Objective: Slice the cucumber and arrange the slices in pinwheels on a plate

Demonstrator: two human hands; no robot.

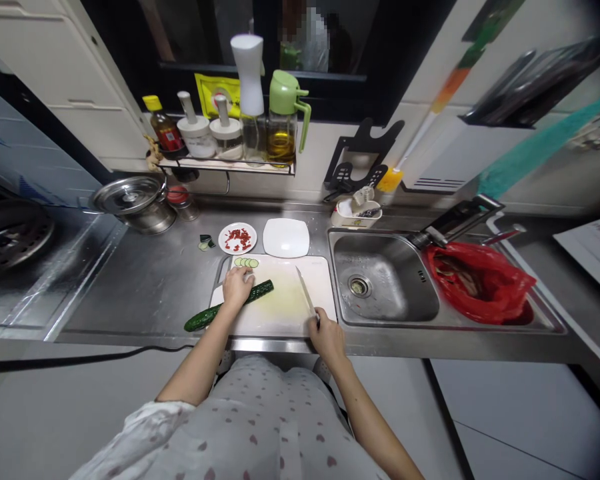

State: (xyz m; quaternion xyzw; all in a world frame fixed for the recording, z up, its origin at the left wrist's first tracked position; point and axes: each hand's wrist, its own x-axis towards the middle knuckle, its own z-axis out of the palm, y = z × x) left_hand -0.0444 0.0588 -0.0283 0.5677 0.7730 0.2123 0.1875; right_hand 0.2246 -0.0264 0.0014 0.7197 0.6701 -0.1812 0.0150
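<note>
A white cutting board (285, 320) lies on the counter in front of me. My right hand (329, 337) grips the handle of a kitchen knife (306, 291), its blade pointing away over the board's right side. My left hand (237, 287) is at the board's upper left, fingers at the near edge of a short row of overlapping cucumber slices (245, 263), thumb apart. Beneath that hand and wrist, a dark green cucumber (203, 319) lies diagonally, its left end past the board's edge and its right end (265, 288) on the board.
Behind the board stand a plate of chopped red pieces (238, 239) and a white square dish (286, 238). Dark green scraps (207, 242) lie left of them. To the right are a sink (385, 280) and a red plastic bag (480, 283); a lidded steel pot (135, 203) stands back left.
</note>
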